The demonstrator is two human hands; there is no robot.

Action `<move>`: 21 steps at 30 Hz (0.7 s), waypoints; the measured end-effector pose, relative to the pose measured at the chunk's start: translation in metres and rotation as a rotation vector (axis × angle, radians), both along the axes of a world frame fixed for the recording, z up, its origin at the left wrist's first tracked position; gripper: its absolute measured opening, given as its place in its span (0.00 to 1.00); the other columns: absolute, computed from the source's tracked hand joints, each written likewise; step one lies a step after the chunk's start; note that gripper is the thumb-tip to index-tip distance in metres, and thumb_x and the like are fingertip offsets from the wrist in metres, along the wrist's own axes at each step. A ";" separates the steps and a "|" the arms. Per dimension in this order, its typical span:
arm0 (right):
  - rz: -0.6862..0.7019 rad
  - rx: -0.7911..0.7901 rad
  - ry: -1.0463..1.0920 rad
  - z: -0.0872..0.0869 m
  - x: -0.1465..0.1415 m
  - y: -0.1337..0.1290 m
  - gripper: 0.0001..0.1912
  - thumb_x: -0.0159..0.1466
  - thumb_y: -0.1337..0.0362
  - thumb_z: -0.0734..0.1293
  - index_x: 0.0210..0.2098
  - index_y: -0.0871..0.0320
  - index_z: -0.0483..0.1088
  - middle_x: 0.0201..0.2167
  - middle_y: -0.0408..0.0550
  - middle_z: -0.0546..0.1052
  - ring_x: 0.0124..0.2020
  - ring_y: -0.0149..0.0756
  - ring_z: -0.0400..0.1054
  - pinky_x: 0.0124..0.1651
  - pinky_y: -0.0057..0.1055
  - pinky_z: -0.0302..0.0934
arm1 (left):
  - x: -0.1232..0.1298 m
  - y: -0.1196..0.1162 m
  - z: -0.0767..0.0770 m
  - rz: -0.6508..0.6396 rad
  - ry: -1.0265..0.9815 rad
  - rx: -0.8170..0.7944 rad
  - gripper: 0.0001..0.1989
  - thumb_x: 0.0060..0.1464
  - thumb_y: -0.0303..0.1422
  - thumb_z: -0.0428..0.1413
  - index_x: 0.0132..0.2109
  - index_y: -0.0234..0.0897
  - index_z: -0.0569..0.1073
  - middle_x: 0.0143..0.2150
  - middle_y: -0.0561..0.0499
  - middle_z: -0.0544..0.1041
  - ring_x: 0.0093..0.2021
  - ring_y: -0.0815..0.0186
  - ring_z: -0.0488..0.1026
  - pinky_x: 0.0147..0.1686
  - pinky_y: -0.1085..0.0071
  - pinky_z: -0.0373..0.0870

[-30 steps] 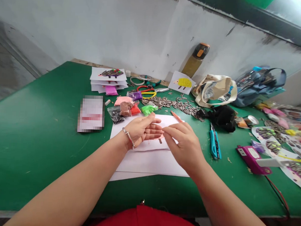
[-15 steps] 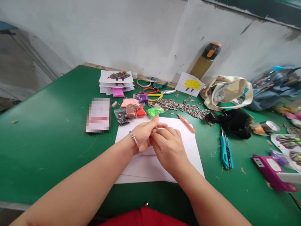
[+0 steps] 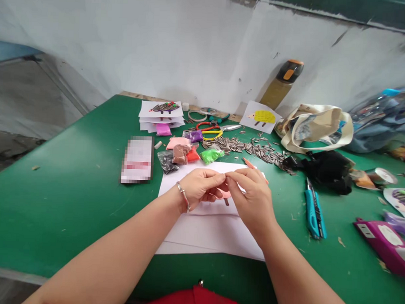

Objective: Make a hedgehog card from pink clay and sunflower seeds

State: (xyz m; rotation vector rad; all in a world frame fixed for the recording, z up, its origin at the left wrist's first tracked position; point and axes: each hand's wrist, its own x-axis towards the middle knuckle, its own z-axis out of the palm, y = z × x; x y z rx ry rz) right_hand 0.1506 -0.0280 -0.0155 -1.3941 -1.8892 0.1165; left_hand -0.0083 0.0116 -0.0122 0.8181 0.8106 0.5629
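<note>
The fingers of the left hand (image 3: 203, 187) and right hand (image 3: 254, 193) are narrow, thumb and forefinger pinched, meeting tip to tip. A tiny dark bit may sit where they meet; it is too small to tell whether they hold anything. If they do, a pinch too light could drop it, and one too hard could squash it.

Just below lies the card (image 3: 209, 209) with its pink shape (image 3: 225, 195), partly hidden by the hands, on white paper (image 3: 202, 234). The card looks loose, so a brushing wrist could shift it.

Beyond the paper sit the green packet (image 3: 211, 155) and the seeds (image 3: 229, 145), scattered; a sleeve or hand reaching across could spread them further. At right, well apart from the hands, the cutter (image 3: 315, 213) lies on the surface (image 3: 88, 201) with its blade apparently out: a careless sideways reach could mean a nick.
</note>
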 end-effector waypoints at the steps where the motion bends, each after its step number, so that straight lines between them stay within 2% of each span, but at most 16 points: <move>1: 0.011 -0.013 0.013 0.000 -0.001 0.000 0.12 0.65 0.68 0.60 0.33 0.52 0.74 0.31 0.45 0.73 0.35 0.37 0.65 0.48 0.44 0.59 | 0.000 0.000 0.000 0.014 0.006 0.003 0.17 0.45 0.44 0.64 0.30 0.32 0.74 0.30 0.49 0.75 0.25 0.74 0.69 0.25 0.77 0.60; 7: 0.068 -0.095 0.169 0.002 -0.006 -0.002 0.11 0.65 0.66 0.60 0.35 0.52 0.74 0.33 0.46 0.74 0.38 0.37 0.67 0.41 0.38 0.63 | -0.001 0.002 0.001 0.042 0.013 0.013 0.15 0.42 0.41 0.66 0.28 0.32 0.75 0.27 0.52 0.73 0.23 0.76 0.65 0.23 0.77 0.58; 14: 0.086 -0.148 0.276 0.004 -0.007 -0.005 0.11 0.65 0.67 0.61 0.36 0.51 0.75 0.34 0.45 0.74 0.39 0.37 0.68 0.42 0.36 0.65 | -0.002 0.002 0.003 0.052 0.003 -0.005 0.16 0.40 0.40 0.67 0.28 0.31 0.75 0.26 0.52 0.72 0.22 0.77 0.63 0.22 0.77 0.58; 21: 0.078 -0.204 0.346 0.003 -0.009 -0.003 0.09 0.64 0.66 0.62 0.38 0.52 0.75 0.36 0.47 0.75 0.40 0.36 0.69 0.43 0.35 0.66 | -0.003 0.002 -0.002 0.061 0.051 0.073 0.15 0.41 0.41 0.66 0.28 0.32 0.75 0.24 0.54 0.71 0.21 0.76 0.63 0.23 0.76 0.59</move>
